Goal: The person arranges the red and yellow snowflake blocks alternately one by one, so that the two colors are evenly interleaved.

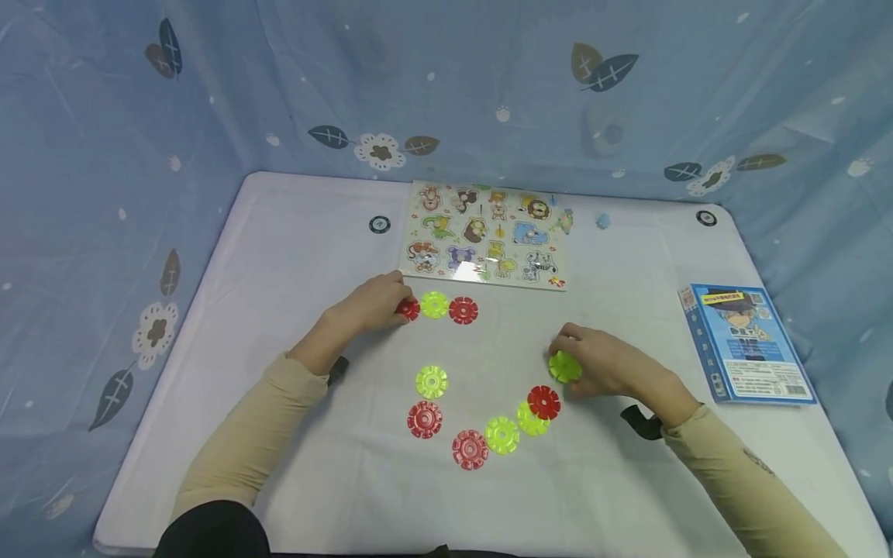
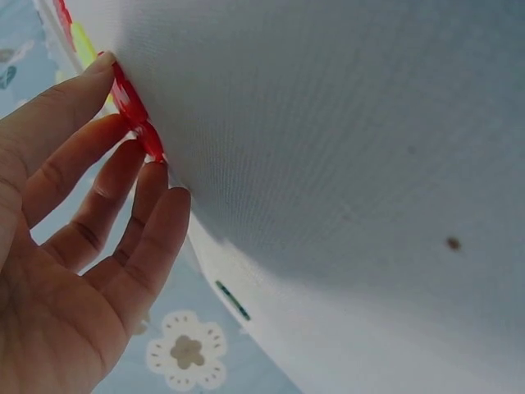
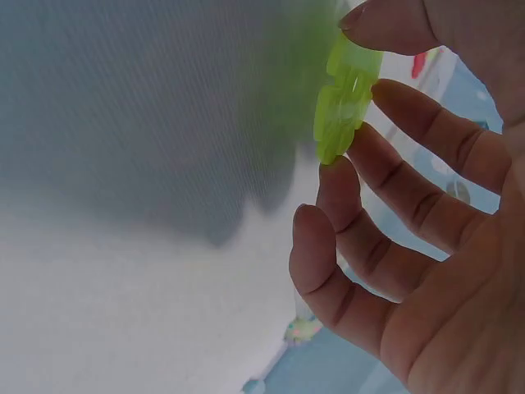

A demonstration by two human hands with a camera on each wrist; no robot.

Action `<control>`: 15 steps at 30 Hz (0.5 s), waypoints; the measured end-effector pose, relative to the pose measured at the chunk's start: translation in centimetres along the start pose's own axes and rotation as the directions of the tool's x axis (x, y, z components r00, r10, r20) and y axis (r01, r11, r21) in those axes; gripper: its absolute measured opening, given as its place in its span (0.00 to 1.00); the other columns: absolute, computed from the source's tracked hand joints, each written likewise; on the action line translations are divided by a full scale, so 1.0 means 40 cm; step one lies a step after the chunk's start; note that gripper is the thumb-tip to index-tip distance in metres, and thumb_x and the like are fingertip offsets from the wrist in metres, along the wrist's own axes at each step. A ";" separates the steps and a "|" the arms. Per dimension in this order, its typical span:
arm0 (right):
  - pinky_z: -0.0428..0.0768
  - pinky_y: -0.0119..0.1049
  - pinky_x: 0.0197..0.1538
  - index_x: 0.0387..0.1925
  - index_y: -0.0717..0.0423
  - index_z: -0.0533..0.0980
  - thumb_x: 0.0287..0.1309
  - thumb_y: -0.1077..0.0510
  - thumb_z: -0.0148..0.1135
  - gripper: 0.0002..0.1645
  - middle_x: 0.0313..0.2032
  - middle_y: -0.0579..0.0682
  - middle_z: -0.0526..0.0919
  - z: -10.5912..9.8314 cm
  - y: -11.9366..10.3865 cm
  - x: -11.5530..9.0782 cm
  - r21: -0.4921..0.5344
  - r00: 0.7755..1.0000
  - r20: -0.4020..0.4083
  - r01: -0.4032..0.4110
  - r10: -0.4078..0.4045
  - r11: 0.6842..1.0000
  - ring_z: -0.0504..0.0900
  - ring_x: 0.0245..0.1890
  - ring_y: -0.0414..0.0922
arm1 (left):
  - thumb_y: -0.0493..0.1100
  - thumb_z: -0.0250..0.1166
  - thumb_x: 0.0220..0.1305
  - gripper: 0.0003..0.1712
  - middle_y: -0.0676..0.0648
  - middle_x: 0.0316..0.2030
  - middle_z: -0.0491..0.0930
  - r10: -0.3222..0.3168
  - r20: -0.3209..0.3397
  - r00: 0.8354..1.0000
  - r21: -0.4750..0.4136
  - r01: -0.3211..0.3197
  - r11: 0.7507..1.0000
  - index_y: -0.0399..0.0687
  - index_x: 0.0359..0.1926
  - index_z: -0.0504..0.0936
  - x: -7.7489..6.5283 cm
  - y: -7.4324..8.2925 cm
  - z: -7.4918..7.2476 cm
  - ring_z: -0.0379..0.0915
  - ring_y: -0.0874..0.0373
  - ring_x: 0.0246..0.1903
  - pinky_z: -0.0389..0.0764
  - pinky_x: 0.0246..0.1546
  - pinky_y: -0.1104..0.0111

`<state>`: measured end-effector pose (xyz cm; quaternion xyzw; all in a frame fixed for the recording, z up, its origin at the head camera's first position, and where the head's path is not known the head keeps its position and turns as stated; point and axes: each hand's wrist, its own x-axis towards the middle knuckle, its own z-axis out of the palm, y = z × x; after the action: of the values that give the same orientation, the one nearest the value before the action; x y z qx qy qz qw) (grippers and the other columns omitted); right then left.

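Note:
My left hand point(image 1: 374, 304) pinches a red notched plastic disc point(image 1: 409, 310) by its edges, thumb on one side and fingers on the other, low at the table. Beside it lie a yellow-green disc point(image 1: 435, 304) and another red disc point(image 1: 463, 310), in a row. At the right, my right hand point(image 1: 605, 364) holds a yellow-green notched disc point(image 3: 349, 98) between thumb and fingertips. Nearest to that hand is a red disc point(image 1: 544, 403), overlapping a yellow-green one point(image 1: 532, 422). The curve goes on with a yellow-green disc point(image 1: 501, 435), red discs point(image 1: 470, 449) point(image 1: 424, 419) and a yellow-green disc point(image 1: 432, 382).
Behind the discs lies an animal picture board point(image 1: 481, 236). A blue box point(image 1: 752, 345) stands at the right side of the table point(image 1: 293, 240). Small round dark markers point(image 1: 380, 225) and a small blue piece point(image 1: 603, 222) lie toward the back. A patterned blue curtain point(image 1: 488, 77) surrounds the table.

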<state>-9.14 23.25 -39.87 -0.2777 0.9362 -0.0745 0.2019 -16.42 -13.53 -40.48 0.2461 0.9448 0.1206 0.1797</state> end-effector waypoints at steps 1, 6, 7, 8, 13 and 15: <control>0.81 0.47 0.52 0.50 0.49 0.78 0.39 0.55 0.77 0.31 0.51 0.51 0.77 -0.005 0.002 -0.001 0.006 1.000 -0.007 -0.009 0.009 1.000 0.79 0.46 0.48 | 0.42 0.70 0.57 0.21 0.44 0.43 0.77 0.000 0.000 1.000 0.001 0.000 1.000 0.40 0.51 0.82 0.000 0.000 -0.001 0.74 0.54 0.40 0.77 0.44 0.64; 0.81 0.49 0.53 0.50 0.52 0.78 0.39 0.57 0.77 0.32 0.51 0.53 0.78 -0.024 0.011 0.008 0.021 0.999 -0.042 -0.027 0.028 0.999 0.79 0.47 0.49 | 0.42 0.70 0.57 0.21 0.44 0.43 0.77 -0.004 0.002 1.000 -0.006 0.004 1.000 0.40 0.51 0.82 -0.002 0.002 -0.003 0.73 0.54 0.40 0.77 0.44 0.64; 0.81 0.49 0.53 0.50 0.52 0.78 0.38 0.57 0.77 0.32 0.51 0.52 0.78 -0.025 0.013 0.011 0.021 0.998 -0.050 -0.024 0.025 0.999 0.79 0.47 0.49 | 0.42 0.70 0.57 0.21 0.44 0.43 0.77 -0.004 0.004 1.000 -0.008 0.004 1.000 0.40 0.51 0.82 -0.002 0.002 -0.003 0.73 0.54 0.40 0.77 0.44 0.64; 0.81 0.49 0.54 0.50 0.53 0.78 0.38 0.57 0.77 0.31 0.51 0.52 0.78 -0.026 0.015 0.017 0.019 0.998 -0.057 -0.023 0.024 1.000 0.79 0.47 0.49 | 0.42 0.71 0.57 0.21 0.44 0.43 0.77 -0.003 0.003 1.000 -0.010 0.003 1.000 0.40 0.51 0.82 -0.003 0.003 -0.004 0.73 0.54 0.40 0.77 0.44 0.64; 0.80 0.48 0.54 0.49 0.54 0.79 0.38 0.58 0.77 0.30 0.50 0.52 0.79 -0.032 0.026 0.054 0.034 0.997 -0.073 -0.011 0.013 0.999 0.78 0.46 0.48 | 0.42 0.71 0.57 0.21 0.44 0.42 0.77 -0.001 0.001 1.000 -0.012 0.001 1.000 0.39 0.51 0.82 -0.003 0.004 -0.004 0.73 0.54 0.39 0.77 0.44 0.64; 0.80 0.48 0.54 0.50 0.54 0.78 0.39 0.58 0.76 0.30 0.50 0.52 0.79 -0.035 0.029 0.072 0.046 0.997 -0.072 -0.007 0.011 0.999 0.78 0.46 0.48 | 0.42 0.71 0.57 0.20 0.44 0.42 0.77 0.000 0.001 1.000 -0.010 0.000 1.000 0.39 0.50 0.83 -0.003 0.004 -0.003 0.73 0.54 0.39 0.77 0.44 0.64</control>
<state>-12.51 22.66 -39.85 -0.2659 0.9422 -0.1049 0.1747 -16.32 -13.48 -40.29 0.2454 0.9441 0.1251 0.1812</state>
